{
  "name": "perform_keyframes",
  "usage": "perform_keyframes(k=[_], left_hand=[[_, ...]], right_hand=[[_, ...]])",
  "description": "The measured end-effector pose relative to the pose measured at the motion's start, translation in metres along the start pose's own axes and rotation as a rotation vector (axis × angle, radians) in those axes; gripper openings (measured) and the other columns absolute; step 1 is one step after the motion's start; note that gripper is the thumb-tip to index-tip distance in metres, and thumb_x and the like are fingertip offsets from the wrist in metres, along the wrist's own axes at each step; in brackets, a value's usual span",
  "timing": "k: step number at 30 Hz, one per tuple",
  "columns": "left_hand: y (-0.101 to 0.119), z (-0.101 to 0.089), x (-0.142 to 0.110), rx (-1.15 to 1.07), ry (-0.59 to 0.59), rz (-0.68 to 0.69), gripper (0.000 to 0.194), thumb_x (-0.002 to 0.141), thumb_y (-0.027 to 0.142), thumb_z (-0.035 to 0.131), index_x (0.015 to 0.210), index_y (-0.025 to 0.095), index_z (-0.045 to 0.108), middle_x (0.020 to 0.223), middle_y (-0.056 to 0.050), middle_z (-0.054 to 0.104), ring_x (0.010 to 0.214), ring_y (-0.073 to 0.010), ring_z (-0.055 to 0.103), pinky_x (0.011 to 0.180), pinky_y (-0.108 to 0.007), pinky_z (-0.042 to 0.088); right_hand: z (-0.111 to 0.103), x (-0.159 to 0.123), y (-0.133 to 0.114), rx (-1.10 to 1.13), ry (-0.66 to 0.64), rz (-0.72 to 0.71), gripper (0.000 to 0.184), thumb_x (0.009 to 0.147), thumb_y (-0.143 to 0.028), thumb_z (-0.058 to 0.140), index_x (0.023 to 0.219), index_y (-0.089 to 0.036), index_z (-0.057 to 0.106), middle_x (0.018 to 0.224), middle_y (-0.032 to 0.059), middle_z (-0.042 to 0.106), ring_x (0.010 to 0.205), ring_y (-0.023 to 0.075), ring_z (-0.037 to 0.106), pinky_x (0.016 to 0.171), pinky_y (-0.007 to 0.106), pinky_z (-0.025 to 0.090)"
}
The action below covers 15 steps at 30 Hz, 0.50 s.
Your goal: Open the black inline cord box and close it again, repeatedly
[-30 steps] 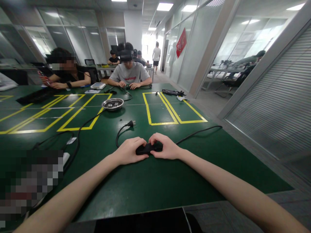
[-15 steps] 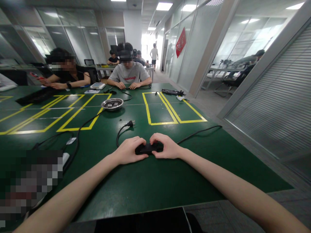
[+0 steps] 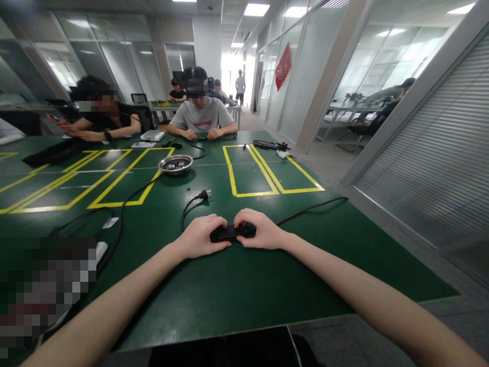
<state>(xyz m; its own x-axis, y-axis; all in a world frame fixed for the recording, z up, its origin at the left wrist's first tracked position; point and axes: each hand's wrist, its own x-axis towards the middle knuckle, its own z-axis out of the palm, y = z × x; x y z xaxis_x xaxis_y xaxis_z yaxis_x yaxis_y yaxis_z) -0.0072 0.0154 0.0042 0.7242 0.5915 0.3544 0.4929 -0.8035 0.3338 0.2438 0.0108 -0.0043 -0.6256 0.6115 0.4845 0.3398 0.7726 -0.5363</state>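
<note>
A black power adapter (image 3: 228,233) lies on the green table (image 3: 237,290) in front of me, its long side running left to right. My left hand (image 3: 202,237) pinches its left end between thumb and fingers. Around its right end, where a plug seems to sit in it, my right hand (image 3: 262,230) is closed. One black cord with a pronged mains plug (image 3: 205,194) curves out behind my left hand. Another thin cord (image 3: 313,206) runs off to the right from behind my right hand. My fingers partly hide both ends of the adapter.
A metal bowl (image 3: 175,163) with small metal parts stands beyond my left hand. Yellow tape (image 3: 255,194) marks rectangles on the table. A black folded tripod-like item (image 3: 271,145) lies at the far edge. Two people sit across the table. A blurred-out object (image 3: 49,290) is at the near left.
Both hands stay on the adapter with almost no movement. The whole view has shifted very slightly. A person in the far corridor has walked a little.
</note>
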Motion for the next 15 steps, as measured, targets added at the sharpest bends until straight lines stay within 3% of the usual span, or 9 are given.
perform_keyframes(k=[5,10,15], left_hand=[[0.0000,-0.0003,0.0002,-0.003,0.000,0.001,0.026,0.086,0.038,0.075,0.100,0.021,0.062,0.091,-0.003,0.070,0.079,-0.0200,0.066,0.069,-0.029,0.047],[-0.0001,-0.0010,0.0006,-0.008,-0.027,0.001,0.023,0.090,0.040,0.071,0.095,0.019,0.062,0.090,-0.005,0.068,0.079,-0.0207,0.065,0.069,-0.030,0.047],[0.0025,-0.0029,0.0016,0.013,-0.033,-0.016,0.025,0.096,0.045,0.063,0.096,0.020,0.060,0.089,-0.005,0.066,0.078,-0.0206,0.063,0.071,-0.030,0.047]], right_hand=[[-0.0022,0.0011,0.0001,-0.069,-0.030,0.018,0.025,0.075,-0.017,0.075,0.097,-0.022,0.063,0.094,0.0032,0.066,0.086,0.0201,0.062,0.078,0.033,0.052],[-0.0012,0.0010,0.0037,-0.065,-0.089,-0.003,0.040,0.074,-0.019,0.077,0.112,-0.021,0.064,0.105,0.0065,0.070,0.095,0.0226,0.065,0.085,0.035,0.053],[0.0001,0.0028,0.0040,-0.140,-0.094,-0.006,0.042,0.073,-0.019,0.075,0.114,-0.021,0.064,0.106,0.0073,0.071,0.095,0.0236,0.066,0.084,0.036,0.054]])
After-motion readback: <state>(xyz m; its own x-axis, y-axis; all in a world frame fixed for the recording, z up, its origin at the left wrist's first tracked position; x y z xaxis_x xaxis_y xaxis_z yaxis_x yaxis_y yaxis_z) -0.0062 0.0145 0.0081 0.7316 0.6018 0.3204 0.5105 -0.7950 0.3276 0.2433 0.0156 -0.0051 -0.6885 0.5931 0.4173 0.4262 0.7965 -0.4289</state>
